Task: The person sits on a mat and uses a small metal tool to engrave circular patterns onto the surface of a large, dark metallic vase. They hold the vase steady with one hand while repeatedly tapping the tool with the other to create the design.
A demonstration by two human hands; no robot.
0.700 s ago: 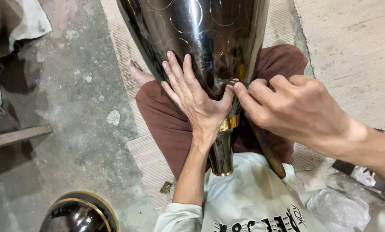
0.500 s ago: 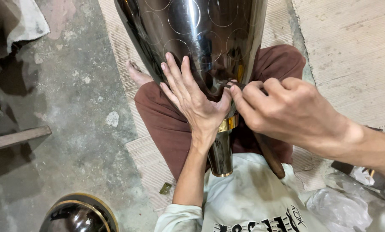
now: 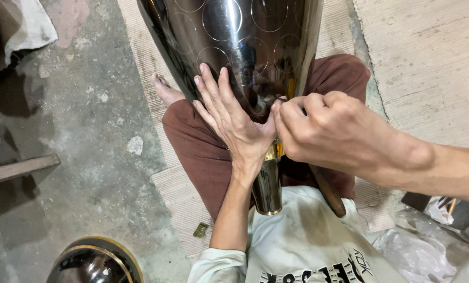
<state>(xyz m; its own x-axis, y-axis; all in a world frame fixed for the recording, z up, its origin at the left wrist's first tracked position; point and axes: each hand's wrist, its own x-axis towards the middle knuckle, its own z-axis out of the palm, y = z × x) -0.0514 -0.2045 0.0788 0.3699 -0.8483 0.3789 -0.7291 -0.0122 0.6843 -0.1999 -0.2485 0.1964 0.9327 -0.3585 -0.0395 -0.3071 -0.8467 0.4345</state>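
The left hand (image 3: 233,121) lies flat and open against the dark, mirror-bright metal vase (image 3: 239,47), fingers spread upward over its swelling body and the thumb pointing toward the other hand. It grasps nothing; it only presses on the surface. The right hand (image 3: 334,131) is clenched into a tight fist just beside the left thumb, its fingertips pinched at the vase wall where the body narrows; what they pinch is hidden, so I cannot tell what it holds. The vase rests across the person's lap, its wide part running past the fingertips and out of the top edge of view, its thin neck (image 3: 268,183) passing under the left wrist and ending in a brass-coloured rim against the pale shirt (image 3: 302,246). Engraved circles mark the body above the left fingers.

Left of the left forearm the bare concrete floor (image 3: 87,131) is open as far as a wooden bar (image 3: 19,169). Below the left elbow sits a second dark round vessel with a gold rim (image 3: 95,262), well apart. Beyond the right wrist lies a woven mat (image 3: 428,68), and under the right forearm, crumpled clear plastic (image 3: 417,254).
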